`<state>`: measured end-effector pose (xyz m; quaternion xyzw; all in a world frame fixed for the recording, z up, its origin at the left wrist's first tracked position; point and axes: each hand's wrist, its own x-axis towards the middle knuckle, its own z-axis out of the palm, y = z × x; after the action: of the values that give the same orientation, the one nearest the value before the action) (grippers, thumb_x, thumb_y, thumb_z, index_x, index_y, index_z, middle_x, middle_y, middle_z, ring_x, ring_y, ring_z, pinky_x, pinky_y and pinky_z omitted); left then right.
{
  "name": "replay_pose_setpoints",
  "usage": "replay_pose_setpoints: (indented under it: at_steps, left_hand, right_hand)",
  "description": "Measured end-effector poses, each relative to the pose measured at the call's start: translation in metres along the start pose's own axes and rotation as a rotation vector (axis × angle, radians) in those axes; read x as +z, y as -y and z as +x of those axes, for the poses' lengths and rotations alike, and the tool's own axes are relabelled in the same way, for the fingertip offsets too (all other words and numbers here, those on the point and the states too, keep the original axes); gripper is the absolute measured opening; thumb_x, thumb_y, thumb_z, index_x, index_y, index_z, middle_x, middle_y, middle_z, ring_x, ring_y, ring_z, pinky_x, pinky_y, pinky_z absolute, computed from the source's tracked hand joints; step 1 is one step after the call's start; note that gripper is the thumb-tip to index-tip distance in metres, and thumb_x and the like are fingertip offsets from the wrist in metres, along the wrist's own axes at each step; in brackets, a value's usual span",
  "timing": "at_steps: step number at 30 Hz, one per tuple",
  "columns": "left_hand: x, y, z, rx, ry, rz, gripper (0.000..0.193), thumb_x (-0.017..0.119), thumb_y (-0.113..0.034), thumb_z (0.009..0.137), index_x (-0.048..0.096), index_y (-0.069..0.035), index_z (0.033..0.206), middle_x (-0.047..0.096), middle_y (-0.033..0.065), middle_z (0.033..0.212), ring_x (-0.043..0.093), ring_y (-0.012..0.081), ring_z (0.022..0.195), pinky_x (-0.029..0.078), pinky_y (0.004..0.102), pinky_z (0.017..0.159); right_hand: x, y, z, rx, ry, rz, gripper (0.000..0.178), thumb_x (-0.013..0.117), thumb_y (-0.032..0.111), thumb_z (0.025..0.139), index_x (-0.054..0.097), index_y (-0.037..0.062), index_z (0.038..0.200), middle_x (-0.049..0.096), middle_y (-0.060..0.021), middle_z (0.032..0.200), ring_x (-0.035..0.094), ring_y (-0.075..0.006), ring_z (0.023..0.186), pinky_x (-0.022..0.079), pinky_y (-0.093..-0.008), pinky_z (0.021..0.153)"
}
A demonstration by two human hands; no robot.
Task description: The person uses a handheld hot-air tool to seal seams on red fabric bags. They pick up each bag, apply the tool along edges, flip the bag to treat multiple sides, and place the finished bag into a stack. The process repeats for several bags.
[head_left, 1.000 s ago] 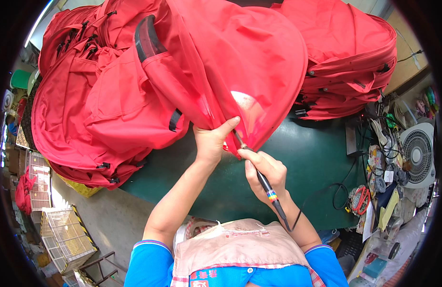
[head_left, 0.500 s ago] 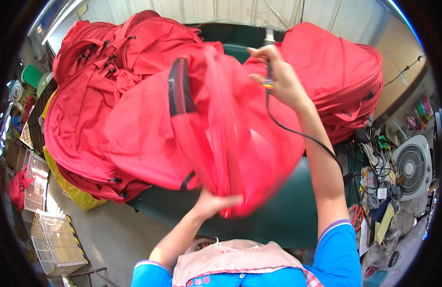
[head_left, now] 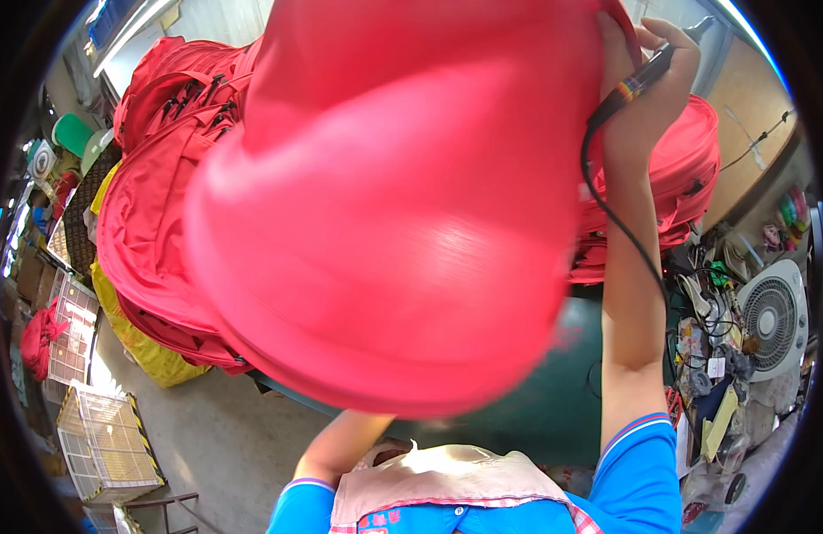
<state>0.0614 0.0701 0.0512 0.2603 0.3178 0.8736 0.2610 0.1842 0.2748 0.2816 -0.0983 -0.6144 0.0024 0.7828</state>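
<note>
A large red backpack (head_left: pixel 411 267) is lifted up in front of me, its smooth panel filling the middle of the view and blurred by motion. My right hand (head_left: pixel 647 93) is at its upper right edge, fingers closed round a black pen-shaped tool (head_left: pixel 653 69) with coloured bands. A black cord (head_left: pixel 627 218) runs from the tool down along my right forearm. My left forearm reaches under the backpack's lower edge. The left hand itself is hidden behind the red fabric, so its fingers do not show.
More red backpacks are piled at the left (head_left: pixel 153 214) and at the right (head_left: pixel 687 169) on a dark green table (head_left: pixel 554 392). A white fan (head_left: pixel 772 320) and clutter stand at the right. A wire crate (head_left: pixel 104 440) is on the floor at the left.
The red backpack has been raised off the table toward me and turned, so a broad smooth panel now shows. My right hand moved up and right with the tool; my left hand went behind the backpack.
</note>
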Motion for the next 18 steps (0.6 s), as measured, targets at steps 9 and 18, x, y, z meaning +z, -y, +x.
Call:
replay_pose_setpoints:
  at_steps: [9,18]
  left_hand:
    - [-0.017,-0.002,0.051,-0.731,0.087,-0.537,0.061,0.049,-0.043,0.107,0.038,-0.004,0.152,0.048,0.0151,0.152,0.047,0.0327,0.139,0.038,0.0523,0.117]
    - [-0.044,0.069,0.021,-0.571,0.215,-0.025,0.069,0.081,0.005,0.079,0.05,-0.005,0.14,0.063,0.0074,0.132,0.06,0.0212,0.123,0.047,0.0387,0.109]
  right_hand:
    - [-0.011,-0.008,-0.124,0.033,0.385,-0.062,0.038,0.079,0.002,0.084,0.056,0.0068,0.114,0.067,-0.0101,0.123,0.056,-0.0161,0.081,0.05,-0.0299,0.072]
    - [-0.005,-0.001,-0.202,0.268,0.763,0.041,0.035,0.079,0.022,0.088,0.055,0.008,0.108,0.068,-0.0203,0.123,0.067,-0.0392,0.106,0.053,-0.0471,0.089]
